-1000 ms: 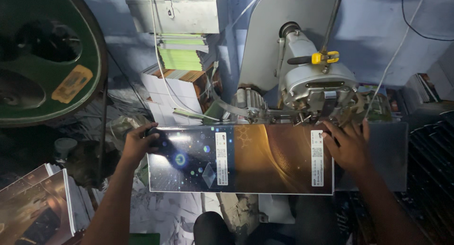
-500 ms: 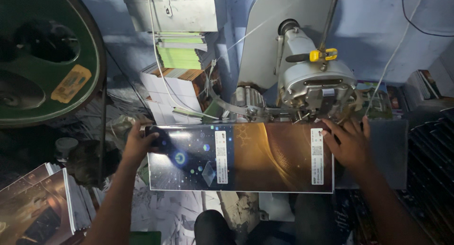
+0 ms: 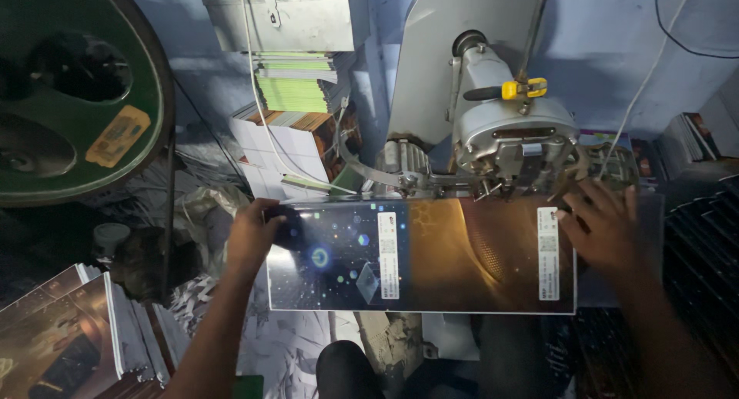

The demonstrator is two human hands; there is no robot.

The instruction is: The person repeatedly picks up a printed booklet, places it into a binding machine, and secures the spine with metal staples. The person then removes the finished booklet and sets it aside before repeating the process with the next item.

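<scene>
While the left hand (image 3: pixel 250 233) pinches one end and the right hand (image 3: pixel 604 226) lies flat, fingers spread, the glossy printed sheet (image 3: pixel 454 253) looks light, bendy and slippery, best held by its edges.

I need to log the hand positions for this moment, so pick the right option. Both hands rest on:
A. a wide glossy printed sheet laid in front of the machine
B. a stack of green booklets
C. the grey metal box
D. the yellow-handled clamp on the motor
A: the left hand holds the left edge of the printed sheet, and the right hand presses its right end below the machine.
</scene>
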